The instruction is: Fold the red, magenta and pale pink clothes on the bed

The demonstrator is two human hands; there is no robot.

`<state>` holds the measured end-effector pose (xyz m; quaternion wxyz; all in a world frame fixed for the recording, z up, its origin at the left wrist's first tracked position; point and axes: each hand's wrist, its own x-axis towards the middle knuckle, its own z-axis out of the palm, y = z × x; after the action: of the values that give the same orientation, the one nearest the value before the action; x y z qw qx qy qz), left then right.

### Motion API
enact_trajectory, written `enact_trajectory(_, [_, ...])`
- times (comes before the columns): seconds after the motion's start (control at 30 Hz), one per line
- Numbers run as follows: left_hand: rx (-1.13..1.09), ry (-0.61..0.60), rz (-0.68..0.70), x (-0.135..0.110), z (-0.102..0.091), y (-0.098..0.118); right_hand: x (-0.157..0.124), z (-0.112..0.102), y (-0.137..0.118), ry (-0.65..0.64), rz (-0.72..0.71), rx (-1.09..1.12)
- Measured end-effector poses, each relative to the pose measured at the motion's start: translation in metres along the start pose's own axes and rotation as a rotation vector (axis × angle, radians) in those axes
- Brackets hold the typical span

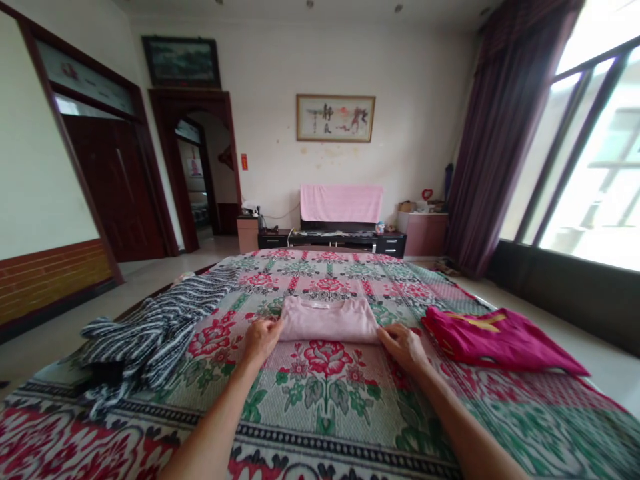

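A folded pale pink top (327,319) lies flat in the middle of a bed covered by a flowered red, green and white bedspread (325,400). My left hand (261,339) pinches the top's near left corner, fingers closed on the cloth. At the near right corner my right hand (404,345) has its fingers curled on the edge of the fabric. Both forearms reach forward over the bedspread.
A crumpled black-and-white striped garment (150,333) lies on the left of the bed. A folded magenta garment with yellow trim (493,340) lies on the right. Beyond the bed are a low dark cabinet (333,240), doorways at left, and a curtained window at right.
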<state>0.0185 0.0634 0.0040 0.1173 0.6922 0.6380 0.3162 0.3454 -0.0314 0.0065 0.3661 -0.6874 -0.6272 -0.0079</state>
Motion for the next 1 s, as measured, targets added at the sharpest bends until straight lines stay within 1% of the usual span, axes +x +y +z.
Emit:
enact_trajectory(0.23, [0.043,0.03,0.03,0.001,0.007,-0.003,0.001,0.004,0.0,-0.015,0.038,0.01])
enact_trajectory(0.43, [0.077,0.03,0.028,0.003,0.008,-0.005,0.001,0.01,0.003,0.037,0.047,-0.005])
enact_trajectory(0.57, [0.109,0.019,0.03,0.004,0.008,-0.006,0.001,0.012,0.006,0.042,0.063,-0.033])
enact_trajectory(0.67, [0.124,0.007,0.017,0.005,0.007,-0.006,0.001,0.011,0.006,0.034,0.073,-0.039])
enact_trajectory(0.8, [0.147,-0.02,0.017,0.006,0.005,-0.007,0.001,0.007,0.002,0.021,0.12,-0.042])
enact_trajectory(1.0, [0.14,0.011,0.007,0.003,0.006,-0.005,0.0,0.003,-0.005,-0.004,0.127,-0.078])
